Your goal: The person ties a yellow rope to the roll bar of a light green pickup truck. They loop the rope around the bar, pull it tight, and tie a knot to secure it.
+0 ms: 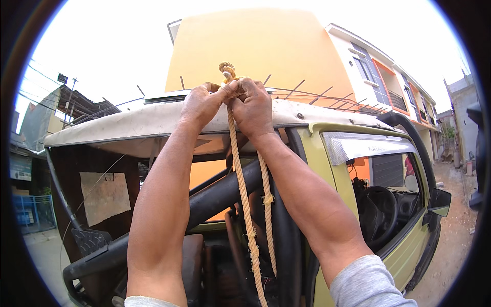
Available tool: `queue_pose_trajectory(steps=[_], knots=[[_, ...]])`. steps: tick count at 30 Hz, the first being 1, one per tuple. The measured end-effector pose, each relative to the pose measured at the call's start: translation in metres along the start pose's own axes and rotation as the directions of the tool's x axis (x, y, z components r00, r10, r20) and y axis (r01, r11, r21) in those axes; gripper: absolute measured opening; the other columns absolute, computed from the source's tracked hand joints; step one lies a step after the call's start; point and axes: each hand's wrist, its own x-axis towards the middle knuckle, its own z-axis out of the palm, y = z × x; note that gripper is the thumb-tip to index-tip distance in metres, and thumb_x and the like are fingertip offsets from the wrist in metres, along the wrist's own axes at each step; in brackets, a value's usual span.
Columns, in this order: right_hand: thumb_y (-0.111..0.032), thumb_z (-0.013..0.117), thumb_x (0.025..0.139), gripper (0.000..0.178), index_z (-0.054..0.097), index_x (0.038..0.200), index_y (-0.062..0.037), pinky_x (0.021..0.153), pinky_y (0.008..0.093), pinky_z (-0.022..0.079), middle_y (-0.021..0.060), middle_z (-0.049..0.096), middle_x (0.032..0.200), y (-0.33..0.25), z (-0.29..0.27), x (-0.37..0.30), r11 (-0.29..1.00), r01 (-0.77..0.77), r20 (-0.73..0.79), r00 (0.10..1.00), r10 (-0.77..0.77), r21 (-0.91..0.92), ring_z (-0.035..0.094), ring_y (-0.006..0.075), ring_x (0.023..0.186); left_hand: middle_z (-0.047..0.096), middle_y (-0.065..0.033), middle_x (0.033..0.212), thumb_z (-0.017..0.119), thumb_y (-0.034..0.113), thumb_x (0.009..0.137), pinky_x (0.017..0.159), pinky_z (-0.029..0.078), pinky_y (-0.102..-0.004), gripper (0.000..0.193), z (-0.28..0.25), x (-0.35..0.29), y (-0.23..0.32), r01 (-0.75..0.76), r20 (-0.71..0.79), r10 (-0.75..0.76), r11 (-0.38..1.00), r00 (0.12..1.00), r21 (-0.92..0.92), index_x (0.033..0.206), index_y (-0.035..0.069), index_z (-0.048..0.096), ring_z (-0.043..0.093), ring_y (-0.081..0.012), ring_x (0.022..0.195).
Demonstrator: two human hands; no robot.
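A: Entry one, the hands. Condition?

B: Left hand [204, 102]: fingers bent, pinching the rope [246, 215] near its top. Right hand [251, 108]: curled, grasping the same stretch, some fingertips hidden. The two meet in front of the upper edge of the roof [107, 124].

A: Entry two, the rope. Location and lie?

B: Tan, twisted, frayed in spots. A knot [226, 68] stands just above the hands. Below them, two lengths hang, long axis near upright, lower ends slanting a little to the right. The longer leaves the picture at the lower edge; the shorter shows from beneath the right forearm and stops higher up.

A: Which hand is nearer to the hanging part?

B: The right. The longer length drops along its inner side, between the two forearms; the shorter hangs beside the right forearm.

A: Entry three, surroundings?

B: Black bar [220, 194], sloping behind the rope. Green door [330, 171], right of it. Steering wheel [377, 210], inside. Mirror [440, 201], far right. Thin rods [322, 95], beyond the roof. Orange wall [255, 43], behind all.
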Motion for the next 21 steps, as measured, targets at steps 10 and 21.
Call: queue_pose_trajectory(steps=[10,21], knots=[[-0.003,0.068,0.08,0.014,0.063,0.093,-0.0042,0.074,0.044,0.055,0.019,0.06,0.094,-0.006,0.001,-0.005,0.987,0.147,0.016,0.989,-0.147,-0.062,0.065,0.0373,0.085,0.074,-0.0117,0.085,0.066,0.046,0.087,0.081,0.053,-0.0419,0.043,-0.015,-0.001,0.014,-0.118,-0.012,0.131,0.922,0.991,0.369,0.098,0.006,0.076,0.07,-0.0267,0.088],[-0.007,0.067,0.084,0.015,0.062,0.097,-0.0028,0.072,0.0444,0.056,0.0186,0.061,0.097,-0.014,0.007,-0.017,0.953,0.249,0.228,0.951,-0.207,-0.173,0.067,0.0382,0.083,0.07,-0.0105,0.078,0.065,0.026,0.082,0.07,0.051,-0.0302,0.031,0.001,-0.002,-0.022,-0.017,-0.319,-0.091,0.946,0.943,-0.322,0.087,-0.003,0.073,0.064,-0.0153,0.072]])
